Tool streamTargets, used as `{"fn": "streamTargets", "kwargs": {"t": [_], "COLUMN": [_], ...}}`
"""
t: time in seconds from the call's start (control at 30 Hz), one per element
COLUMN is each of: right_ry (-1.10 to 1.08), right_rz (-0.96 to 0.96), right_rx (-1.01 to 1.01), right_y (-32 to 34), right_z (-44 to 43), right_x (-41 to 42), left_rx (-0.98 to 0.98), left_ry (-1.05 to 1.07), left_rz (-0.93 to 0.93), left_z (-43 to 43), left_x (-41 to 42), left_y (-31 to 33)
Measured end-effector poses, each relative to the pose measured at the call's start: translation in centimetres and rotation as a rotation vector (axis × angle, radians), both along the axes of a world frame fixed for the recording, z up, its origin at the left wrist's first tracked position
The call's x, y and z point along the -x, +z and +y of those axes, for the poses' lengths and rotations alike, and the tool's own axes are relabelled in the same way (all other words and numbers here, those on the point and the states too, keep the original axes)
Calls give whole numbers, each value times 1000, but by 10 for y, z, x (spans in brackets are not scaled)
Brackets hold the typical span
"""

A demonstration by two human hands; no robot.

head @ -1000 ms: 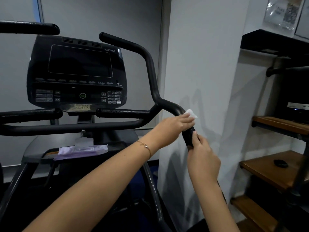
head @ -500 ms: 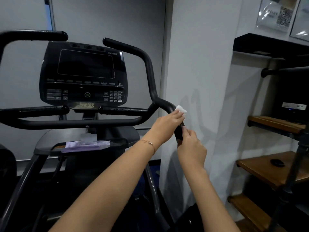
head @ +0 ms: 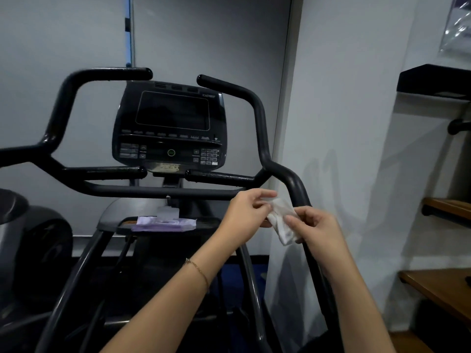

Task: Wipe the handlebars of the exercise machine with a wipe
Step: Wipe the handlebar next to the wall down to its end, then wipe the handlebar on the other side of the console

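My left hand (head: 244,212) sits at middle right of the view, thumb and forefinger pinched on the upper left edge of the wipe (head: 281,217). A thin gold bracelet (head: 198,272) shows on that wrist lower down. My right hand (head: 318,229) is just beside it to the right, fingers curled and pinching the same wipe at its right side. The crumpled white sheet is held between the two hands with its lower end drooping. The wipe sits in front of the descending part of the right handlebar (head: 260,123), and I cannot tell whether it touches the bar or is held just off it. That bar passes behind the right hand and runs down toward the bottom of the frame. Above the hands the same black tube bends, climbs and ends in a stub at upper centre. The left handlebar (head: 63,105) mirrors it in the upper left. A crossbar (head: 158,192) joins the two below the console (head: 170,123), whose screen is dark. Under the console, left of the hands, a purple pack (head: 165,222) lies on the machine's grey tray (head: 109,216). A pale wall (head: 344,98) fills the right centre, with a black shelf (head: 433,80) at the upper right edge and wooden shelves (head: 441,289) at the lower right.
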State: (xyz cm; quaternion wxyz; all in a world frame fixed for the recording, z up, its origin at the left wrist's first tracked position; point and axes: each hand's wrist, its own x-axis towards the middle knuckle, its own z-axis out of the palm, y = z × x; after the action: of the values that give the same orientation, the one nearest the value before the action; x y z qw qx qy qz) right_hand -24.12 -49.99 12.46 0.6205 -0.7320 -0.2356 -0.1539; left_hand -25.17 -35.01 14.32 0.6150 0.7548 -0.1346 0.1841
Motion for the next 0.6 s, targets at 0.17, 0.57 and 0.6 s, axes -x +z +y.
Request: {"fn": "streamTargets", "kwargs": {"t": [0.17,0.57,0.6], "right_ry": [-40,87,69], "right_rz": [-3,124,106], "right_rx": [-156,-239,-215], "right_y": [-1,-24,-27], "right_z": [32,109,114], "right_x": [7,53,57], "left_rx": [77,297,266], "left_ry": [-248,-180,-150], "left_rz": [118,114,117], "left_z": [28,90,93], "left_x": [24,73,78], "left_y": [-7,-35,-38]}}
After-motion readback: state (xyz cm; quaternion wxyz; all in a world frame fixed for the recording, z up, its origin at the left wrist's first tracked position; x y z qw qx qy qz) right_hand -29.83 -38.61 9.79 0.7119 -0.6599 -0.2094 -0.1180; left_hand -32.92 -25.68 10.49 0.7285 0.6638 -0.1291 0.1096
